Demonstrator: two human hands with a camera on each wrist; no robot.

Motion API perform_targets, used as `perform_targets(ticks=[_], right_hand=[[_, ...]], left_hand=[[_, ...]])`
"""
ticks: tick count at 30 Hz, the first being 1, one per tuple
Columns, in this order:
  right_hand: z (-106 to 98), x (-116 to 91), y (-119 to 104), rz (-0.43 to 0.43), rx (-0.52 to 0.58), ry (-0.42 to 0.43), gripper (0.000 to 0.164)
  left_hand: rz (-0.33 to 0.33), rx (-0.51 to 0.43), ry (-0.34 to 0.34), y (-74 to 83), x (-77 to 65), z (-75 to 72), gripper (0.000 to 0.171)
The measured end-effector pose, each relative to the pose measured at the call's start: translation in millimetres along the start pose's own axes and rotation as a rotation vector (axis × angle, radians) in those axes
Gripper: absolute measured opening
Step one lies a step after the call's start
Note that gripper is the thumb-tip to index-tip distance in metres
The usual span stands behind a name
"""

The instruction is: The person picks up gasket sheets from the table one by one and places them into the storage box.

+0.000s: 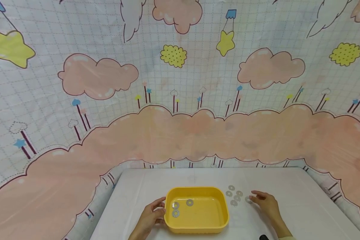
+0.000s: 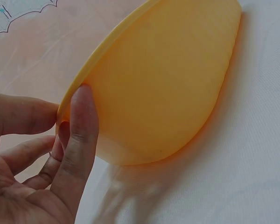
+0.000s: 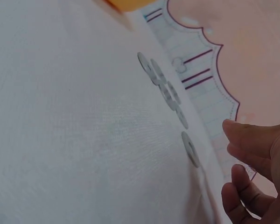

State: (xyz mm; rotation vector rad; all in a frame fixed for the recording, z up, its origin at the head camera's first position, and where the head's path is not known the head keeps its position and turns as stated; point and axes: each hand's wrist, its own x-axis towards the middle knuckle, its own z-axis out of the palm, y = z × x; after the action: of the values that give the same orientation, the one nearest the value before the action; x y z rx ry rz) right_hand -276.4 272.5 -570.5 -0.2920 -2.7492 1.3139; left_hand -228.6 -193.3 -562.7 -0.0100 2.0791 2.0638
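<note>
In the head view, a yellow plastic tray (image 1: 198,213) stands on the table with three flat grey washers (image 1: 175,205) lying inside, toward its left half. My left hand (image 1: 151,216) grips the tray's left side; up close, the thumb (image 2: 84,112) presses the outer wall just below the rim (image 2: 100,53). My right hand (image 1: 265,204) is beside a lone washer (image 1: 248,199), its fingers loosely bent and holding nothing. In the right wrist view this washer (image 3: 190,149) lies flat, apart from the fingertips (image 3: 229,126). Several more washers (image 1: 237,198) lie grouped between tray and right hand.
A white cloth (image 1: 132,186) covers the table. Behind it hangs a backdrop (image 1: 198,133) printed with clouds and stars. A small black object (image 1: 263,237) shows at the bottom edge, near the right forearm.
</note>
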Motion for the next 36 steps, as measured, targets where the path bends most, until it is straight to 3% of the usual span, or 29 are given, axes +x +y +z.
perform_targets(ticks=[13, 26, 30, 36], right_hand=[[13.5, 2.3, 6.9, 0.035, -0.110, 0.039, 0.049], [21.5, 0.1, 4.0, 0.009, -0.179, 0.082, 0.035], [20.3, 1.1, 3.0, -0.002, -0.195, 0.062, 0.032], [13.0, -0.4, 1.6, -0.016, -0.131, -0.004, 0.031]], left_hand=[[-0.012, -0.001, 0.001, -2.2, 2.6, -0.7, 0.064], [-0.024, -0.006, 0.010, 1.0, 1.2, -0.3, 0.064], [-0.023, -0.007, 0.013, 0.7, 1.8, -0.6, 0.064], [-0.021, -0.013, 0.008, 0.1, 1.2, -0.7, 0.064]])
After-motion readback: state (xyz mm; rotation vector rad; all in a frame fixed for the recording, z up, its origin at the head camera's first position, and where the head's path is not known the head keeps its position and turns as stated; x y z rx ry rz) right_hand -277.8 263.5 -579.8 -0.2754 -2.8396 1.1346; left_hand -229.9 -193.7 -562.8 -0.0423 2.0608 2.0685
